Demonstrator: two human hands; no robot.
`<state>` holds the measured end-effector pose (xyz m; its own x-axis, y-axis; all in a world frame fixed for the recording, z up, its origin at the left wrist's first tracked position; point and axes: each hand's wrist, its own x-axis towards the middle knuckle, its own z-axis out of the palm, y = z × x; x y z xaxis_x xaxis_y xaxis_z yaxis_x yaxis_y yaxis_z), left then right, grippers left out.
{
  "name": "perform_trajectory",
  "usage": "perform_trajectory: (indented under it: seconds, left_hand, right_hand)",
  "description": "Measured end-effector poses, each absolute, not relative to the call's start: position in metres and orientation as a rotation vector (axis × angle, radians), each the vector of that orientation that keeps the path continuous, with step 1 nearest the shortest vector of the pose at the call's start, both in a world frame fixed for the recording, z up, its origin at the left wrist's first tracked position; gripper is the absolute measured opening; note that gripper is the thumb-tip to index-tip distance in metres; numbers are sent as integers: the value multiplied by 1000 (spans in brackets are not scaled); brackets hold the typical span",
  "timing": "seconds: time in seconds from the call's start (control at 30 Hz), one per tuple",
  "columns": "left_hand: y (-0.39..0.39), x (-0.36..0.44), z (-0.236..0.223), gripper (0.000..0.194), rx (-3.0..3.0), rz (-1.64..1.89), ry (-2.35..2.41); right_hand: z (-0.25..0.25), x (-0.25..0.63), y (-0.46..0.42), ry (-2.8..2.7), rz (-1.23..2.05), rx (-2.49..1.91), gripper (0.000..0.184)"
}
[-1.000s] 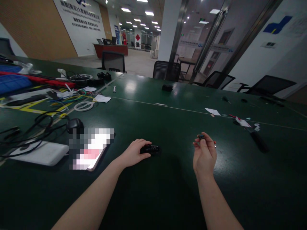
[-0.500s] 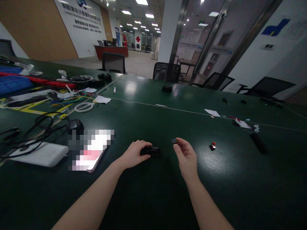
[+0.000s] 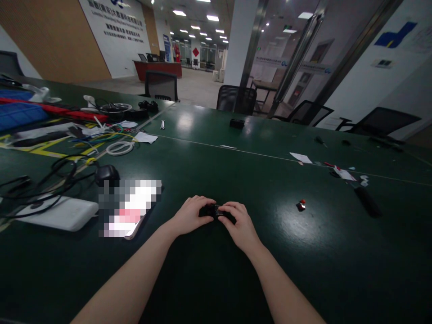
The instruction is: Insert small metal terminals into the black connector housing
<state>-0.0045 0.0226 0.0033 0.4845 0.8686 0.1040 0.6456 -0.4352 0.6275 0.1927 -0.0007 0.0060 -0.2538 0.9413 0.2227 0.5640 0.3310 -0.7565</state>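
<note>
A: Head view: where is the grip?

B: A person's left hand [image 3: 192, 217] pinches the left end of a small, glossy black, oblong object [image 3: 212, 210] between thumb and fingers, low above or on a dark green, smooth tabletop [image 3: 209, 274].

A: And the right hand [image 3: 241, 222]?

B: Its thumb and fingertips meet the object's right end; whether they clasp it, or a smaller piece too, one cannot tell. The black object sits between both hands, partly hidden by fingers.

A: What surrounds the grip?

B: Left of it lies a slim, rectangular phone [image 3: 133, 209] with a bright, pixelated screen; farther left, a white, rounded, rectangular block [image 3: 79, 215] beneath black cables. Well to the right sits a tiny red-and-silver piece [image 3: 301, 205]. Beyond the grip rests a small black, boxy item [image 3: 237, 123].
</note>
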Motion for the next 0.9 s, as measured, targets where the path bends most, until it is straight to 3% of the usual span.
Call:
perform_trajectory:
  seconds: [0.9]
  left_hand:
    - [22,-3,5,40,2226,560,1255]
  right_hand:
    - [10,192,-4,-2096,601,-1318,24]
